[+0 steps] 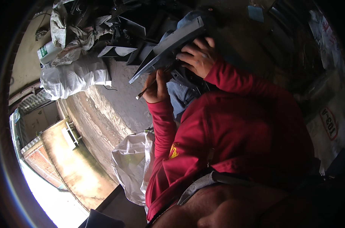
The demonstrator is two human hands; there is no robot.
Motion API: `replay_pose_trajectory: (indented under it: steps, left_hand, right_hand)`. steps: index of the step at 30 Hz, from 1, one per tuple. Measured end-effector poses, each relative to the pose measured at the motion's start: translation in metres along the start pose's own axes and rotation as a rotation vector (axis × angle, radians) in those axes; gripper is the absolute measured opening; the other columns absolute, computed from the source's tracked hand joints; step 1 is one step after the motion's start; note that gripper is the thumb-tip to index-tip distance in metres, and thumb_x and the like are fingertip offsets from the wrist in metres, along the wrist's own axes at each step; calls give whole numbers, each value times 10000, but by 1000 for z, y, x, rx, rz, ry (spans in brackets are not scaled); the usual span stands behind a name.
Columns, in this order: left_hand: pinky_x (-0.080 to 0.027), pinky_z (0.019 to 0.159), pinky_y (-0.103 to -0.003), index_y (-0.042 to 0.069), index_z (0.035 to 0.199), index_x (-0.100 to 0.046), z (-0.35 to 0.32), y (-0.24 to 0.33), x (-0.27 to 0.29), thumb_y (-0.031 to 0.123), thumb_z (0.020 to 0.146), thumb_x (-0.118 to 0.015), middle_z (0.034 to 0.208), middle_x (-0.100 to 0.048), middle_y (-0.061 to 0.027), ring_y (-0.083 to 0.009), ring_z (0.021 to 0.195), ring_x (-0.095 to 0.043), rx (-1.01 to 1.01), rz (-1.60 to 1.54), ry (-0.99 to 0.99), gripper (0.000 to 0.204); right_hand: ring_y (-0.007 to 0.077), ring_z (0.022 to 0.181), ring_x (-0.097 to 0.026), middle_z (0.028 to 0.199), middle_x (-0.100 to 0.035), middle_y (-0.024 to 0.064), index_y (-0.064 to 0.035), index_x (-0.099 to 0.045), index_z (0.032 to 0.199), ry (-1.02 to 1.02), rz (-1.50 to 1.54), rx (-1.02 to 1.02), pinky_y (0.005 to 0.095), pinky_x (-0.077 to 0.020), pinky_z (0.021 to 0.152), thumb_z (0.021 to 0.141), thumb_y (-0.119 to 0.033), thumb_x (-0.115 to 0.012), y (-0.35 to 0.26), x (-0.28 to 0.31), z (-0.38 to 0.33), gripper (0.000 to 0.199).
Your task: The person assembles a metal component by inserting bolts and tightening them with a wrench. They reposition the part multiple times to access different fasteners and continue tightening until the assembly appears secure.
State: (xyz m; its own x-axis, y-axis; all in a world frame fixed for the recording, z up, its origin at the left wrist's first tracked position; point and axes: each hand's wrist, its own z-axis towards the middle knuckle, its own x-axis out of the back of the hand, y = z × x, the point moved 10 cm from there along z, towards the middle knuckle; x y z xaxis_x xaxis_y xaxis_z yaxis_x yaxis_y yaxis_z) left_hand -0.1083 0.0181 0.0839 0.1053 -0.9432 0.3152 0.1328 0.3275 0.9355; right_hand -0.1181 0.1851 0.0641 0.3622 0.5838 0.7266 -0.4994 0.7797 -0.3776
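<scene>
My left hand point(156, 88) is closed around a thin dark rod-like tool point(144, 93) whose tip points down to the left. It sits just under a long grey metal plate point(172, 41) that slants from upper right to lower left. My right hand point(199, 57) grips that plate from the right, fingers spread over its edge and over dark metal parts beneath. Both sleeves are red. Blue denim on my knee point(180, 97) shows below the hands.
Dark angled metal pieces point(121, 41) are piled behind the plate. White woven sacks point(71, 76) and a white-green bottle point(47, 52) lie at left. A crumpled white plastic bag point(132, 167) sits by my left elbow. A concrete ledge point(108, 110) drops to a yard below.
</scene>
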Motion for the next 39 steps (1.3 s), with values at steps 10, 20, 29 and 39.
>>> replay_pose_trajectory:
  steps: [10,20,29,39]
  left_hand:
    - [-527,614,-413,152,1175,-665,1,9,-38,124,821,-636,891,-641,-123,-359,752,-653,-345,709,-182,356]
    - [-538,601,-415,245,1139,-677,11,1,-37,147,766,-630,880,-698,-117,-338,719,-674,-308,774,-206,388]
    - [-553,632,-398,222,1162,-684,12,2,-40,107,772,-655,931,-714,-103,-316,775,-694,-243,897,-288,407]
    - [-532,611,-414,211,1217,-651,13,3,-30,155,815,-637,884,-709,-129,-329,751,-694,-369,911,-312,407]
  right_hand:
    - [181,1057,-545,1020,-647,-66,-230,-612,1051,47,79,-47,429,-321,917,683,-338,-799,8,7,1,427]
    - [173,1052,-549,1001,-651,-69,-235,-623,1045,98,34,-25,435,-320,920,688,-369,-794,10,10,3,417]
    - [163,1038,-525,1054,-623,-79,-259,-646,1073,86,-24,-27,457,-296,949,698,-427,-773,14,11,-1,430]
    - [194,1028,-519,1032,-609,-78,-263,-682,1040,49,1,-27,476,-302,948,680,-423,-784,14,6,-3,406]
